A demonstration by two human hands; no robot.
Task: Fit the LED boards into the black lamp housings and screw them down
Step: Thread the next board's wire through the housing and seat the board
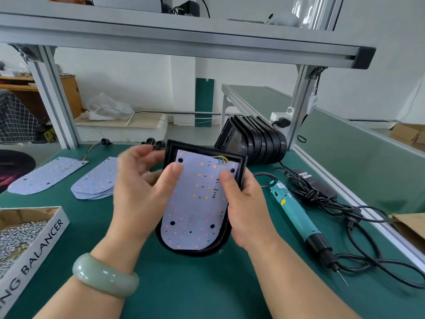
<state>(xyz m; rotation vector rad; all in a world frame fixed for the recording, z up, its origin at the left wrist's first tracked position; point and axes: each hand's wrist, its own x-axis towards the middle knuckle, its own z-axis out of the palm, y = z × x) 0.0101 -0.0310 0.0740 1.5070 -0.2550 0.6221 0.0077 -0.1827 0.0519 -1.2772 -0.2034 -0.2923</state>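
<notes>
Seating is the step in hand: I am holding the black housing (202,251) over the table (184,286), with the board (197,203) lying inside its rim and the wires (222,159) at the far end. My right hand (246,203) is gripping the housing's right edge, fingers curling underneath and thumb pressing down on the board. My left hand (138,187) is pressing its thumb on the board's upper left. Its fingers are blurred, but they seem to be curling round the left rim. I am judging the board nearly home but not screwed, since its dark holes are showing bare. Next I am going to need a free hand: setting the housing down, taking a screw from the box (46,229) at my left, and lifting the screwdriver (296,210) lying at my right, while keeping the holes lined up.
</notes>
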